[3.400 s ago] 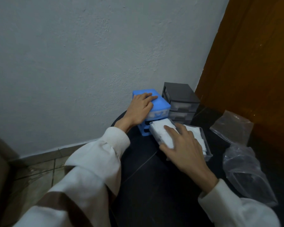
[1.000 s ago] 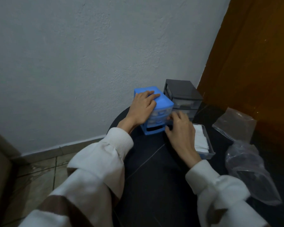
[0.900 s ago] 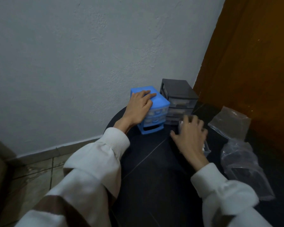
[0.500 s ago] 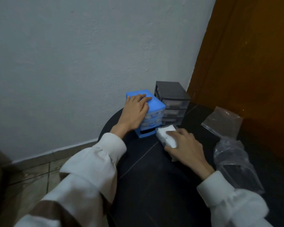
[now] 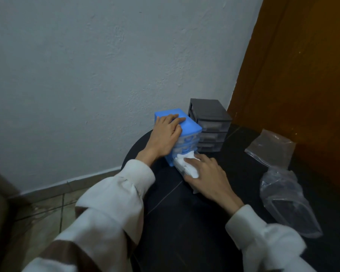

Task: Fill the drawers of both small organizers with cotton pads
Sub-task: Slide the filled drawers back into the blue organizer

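Observation:
A small blue organizer [image 5: 188, 125] stands at the far edge of a dark round table, with a black organizer [image 5: 209, 116] right of it. My left hand [image 5: 166, 137] lies flat on the blue organizer's top, fingers straight. A clear drawer full of white cotton pads [image 5: 185, 164] sits at the blue organizer's bottom slot, its far end entering the opening. My right hand [image 5: 206, 176] rests on top of the pads and drawer, fingers spread and fairly straight. The blue organizer's upper two drawers are in place with pads showing through.
Two clear plastic bags lie on the dark table [image 5: 185, 222] at the right: one flat bag [image 5: 271, 149] farther back, one crumpled bag [image 5: 287, 201] nearer. A grey wall is behind, a brown wooden door [image 5: 302, 65] at right. Tiled floor lies left of the table.
My right hand took the filled drawer from the table and brought it left to the blue organizer's bottom slot. My left hand has stayed on the organizer's top.

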